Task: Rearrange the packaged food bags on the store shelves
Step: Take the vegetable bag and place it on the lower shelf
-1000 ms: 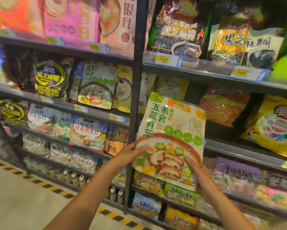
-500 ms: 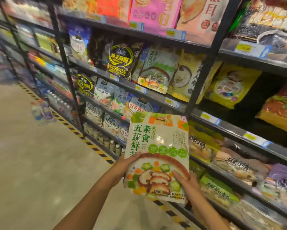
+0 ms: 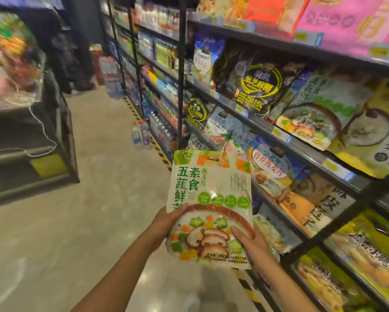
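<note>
Head view records a person holding one white-and-green food bag [image 3: 211, 194] upright in both hands, off the shelves [image 3: 301, 146] and just in front of their lower tiers on the right side of the aisle. Left hand [image 3: 166, 224] grips the bag's left edge with the thumb laid across the front; right hand [image 3: 251, 243] grips the lower right corner, thumb likewise on the front, remaining fingers hidden behind. A black bag [image 3: 256, 86] with yellow print sits on an upper tier, and two bottles [image 3: 140, 136] stand on the floor [image 3: 87, 199] beside the shelf base.
</note>
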### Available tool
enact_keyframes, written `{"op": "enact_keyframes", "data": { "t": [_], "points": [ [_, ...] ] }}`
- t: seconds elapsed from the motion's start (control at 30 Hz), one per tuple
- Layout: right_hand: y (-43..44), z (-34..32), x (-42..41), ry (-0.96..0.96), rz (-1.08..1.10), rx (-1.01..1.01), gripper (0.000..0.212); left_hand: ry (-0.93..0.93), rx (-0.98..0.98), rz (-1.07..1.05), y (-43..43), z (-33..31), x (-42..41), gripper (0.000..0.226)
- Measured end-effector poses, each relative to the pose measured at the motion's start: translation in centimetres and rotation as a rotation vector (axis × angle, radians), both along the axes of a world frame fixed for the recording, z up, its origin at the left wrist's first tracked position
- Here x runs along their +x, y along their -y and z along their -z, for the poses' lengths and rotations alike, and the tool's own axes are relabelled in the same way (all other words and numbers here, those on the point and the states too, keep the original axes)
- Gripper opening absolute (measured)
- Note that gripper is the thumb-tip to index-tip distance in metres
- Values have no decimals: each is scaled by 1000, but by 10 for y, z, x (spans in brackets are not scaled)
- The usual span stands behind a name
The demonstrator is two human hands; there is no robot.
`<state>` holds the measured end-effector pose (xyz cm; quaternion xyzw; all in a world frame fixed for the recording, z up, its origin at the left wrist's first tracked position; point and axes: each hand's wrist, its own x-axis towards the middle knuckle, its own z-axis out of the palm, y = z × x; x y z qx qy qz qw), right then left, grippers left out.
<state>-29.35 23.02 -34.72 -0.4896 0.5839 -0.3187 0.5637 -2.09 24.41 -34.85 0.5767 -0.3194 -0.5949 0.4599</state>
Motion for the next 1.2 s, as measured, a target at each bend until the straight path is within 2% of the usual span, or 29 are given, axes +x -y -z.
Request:
{"op": "enact_keyframes", "data": {
  "t": [0.13,0.37,0.47,0.57,0.67,0.73,0.83,0.87,0.97,1.03,1.17,1.2],
  "points": [
    [55,12,48,-7,-24,0,111,19,-1,-82,33,-1,45,43],
    [158,12,122,-7,-166,10,96,34,-8,-217,100,-12,109,29],
    [199,15,147,23,-196,13,101,42,-14,-250,129,-14,133,42],
    [231,14,167,38,-221,18,81,54,-24,-275,158,-14,150,50],
    [257,5,178,45,-200,14,76,56,-32,-287,189,-13,162,53],
    [273,1,179,54,-170,18,77,60,-37,-264,214,-13,167,54],
    [294,-5,175,55,-122,10,54,58,-38,-195,253,-11,168,50],
    [301,-2,173,46,-101,10,58,53,-40,-169,267,-9,168,49],
    [320,9,162,-1,19,-34,93,37,-46,-71,312,-6,164,48],
    [335,17,150,20,77,-1,98,26,-49,3,342,-6,160,47],
    [344,0,143,41,265,5,81,42,-74,175,403,-15,145,48],
    [344,-4,140,50,315,-3,72,54,-91,207,417,-17,140,46]
  ]
}}
